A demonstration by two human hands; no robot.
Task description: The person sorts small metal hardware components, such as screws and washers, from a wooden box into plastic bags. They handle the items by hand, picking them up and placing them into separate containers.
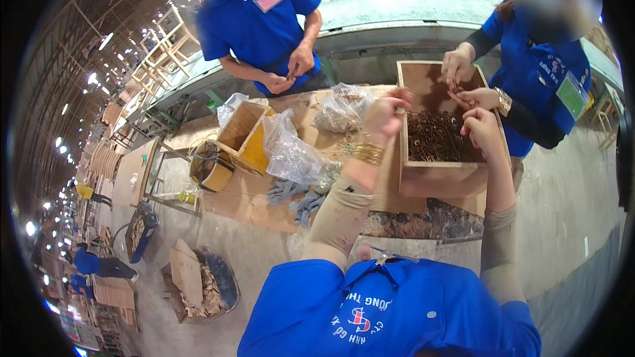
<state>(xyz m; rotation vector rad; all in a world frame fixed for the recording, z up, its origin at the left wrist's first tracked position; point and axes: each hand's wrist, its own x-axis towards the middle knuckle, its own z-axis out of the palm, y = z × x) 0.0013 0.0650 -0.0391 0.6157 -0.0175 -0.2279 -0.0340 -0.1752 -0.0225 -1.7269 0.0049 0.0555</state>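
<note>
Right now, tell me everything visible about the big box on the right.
The box is rectangular and open, apparently wood, with a pale rim and brown inside. It stands upright on the right end of the worktable, partly filled with small brown pieces, apparently metal. The right hand and a coworker's hands are over it; contact is unclear.

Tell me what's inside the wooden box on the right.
Many small rusty-brown pieces lie heaped in the wooden box; the heap hides whatever is beneath it.

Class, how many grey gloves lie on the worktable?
2: one glove in front of a clear bag; another glove beside it, by the left forearm. More could be hidden.
</note>
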